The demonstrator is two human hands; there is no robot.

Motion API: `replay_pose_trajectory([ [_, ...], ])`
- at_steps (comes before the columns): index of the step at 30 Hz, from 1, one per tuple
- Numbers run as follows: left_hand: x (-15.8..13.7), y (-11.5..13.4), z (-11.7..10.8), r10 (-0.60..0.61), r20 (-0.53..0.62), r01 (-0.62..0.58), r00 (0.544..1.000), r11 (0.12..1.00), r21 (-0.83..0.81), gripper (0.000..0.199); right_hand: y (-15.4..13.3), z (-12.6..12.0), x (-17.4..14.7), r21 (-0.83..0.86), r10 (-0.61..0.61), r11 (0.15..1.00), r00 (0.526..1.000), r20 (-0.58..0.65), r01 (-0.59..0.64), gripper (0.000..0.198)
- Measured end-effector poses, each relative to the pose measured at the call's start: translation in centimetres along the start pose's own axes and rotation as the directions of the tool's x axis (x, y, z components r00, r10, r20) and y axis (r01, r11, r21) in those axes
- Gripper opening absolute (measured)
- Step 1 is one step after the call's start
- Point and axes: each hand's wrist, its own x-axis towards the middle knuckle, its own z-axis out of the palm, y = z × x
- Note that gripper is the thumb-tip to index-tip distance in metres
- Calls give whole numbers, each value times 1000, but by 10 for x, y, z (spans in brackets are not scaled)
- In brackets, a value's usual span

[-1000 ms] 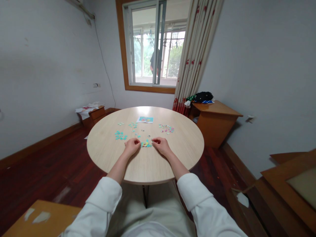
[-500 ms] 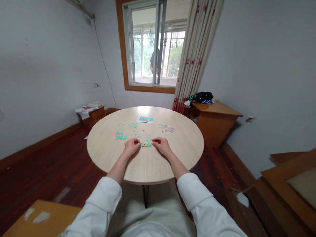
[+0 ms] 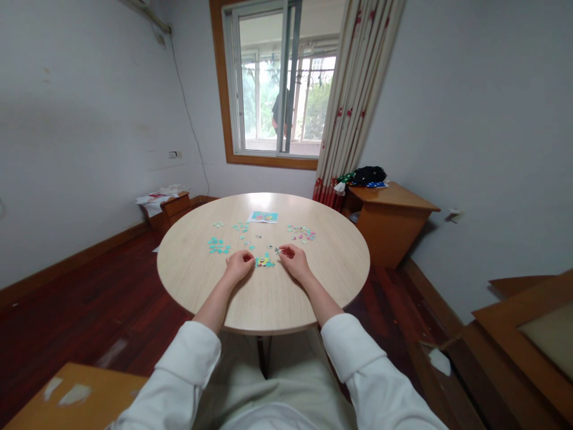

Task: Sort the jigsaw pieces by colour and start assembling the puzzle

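Observation:
A small cluster of joined jigsaw pieces, yellow in the middle with teal edges, lies near the front of the round table. At its left edge rests my left hand, fingers curled together; whether anything is between them is hidden. My right hand, just right of the cluster, pinches a small puzzle piece at its fingertips. Two loose pieces, one a dark-marked piece and one a pale piece, lie beyond the cluster.
Teal pieces are grouped on the left, with more teal ones behind. Pink and mixed pieces lie to the right. A printed picture card sits farther back on the round table. A wooden desk stands beyond at right.
My right hand has shifted slightly right and away from the joined cluster, with the puzzle piece at its fingertips. My left hand has stayed by the cluster's left edge.

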Motion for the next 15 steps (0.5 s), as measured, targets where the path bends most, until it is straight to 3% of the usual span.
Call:
replay_pose_trajectory([
  [7, 0, -2, 1, -3, -1, 3, 1000, 1000, -6, 12, 0, -6, 4, 162, 151, 978, 983, -103, -134, 39],
  [15, 1, -3, 1, -13, -1, 13, 1000, 1000, -8, 13, -6, -6, 2, 176, 184, 970, 980, -75, -168, 30],
])
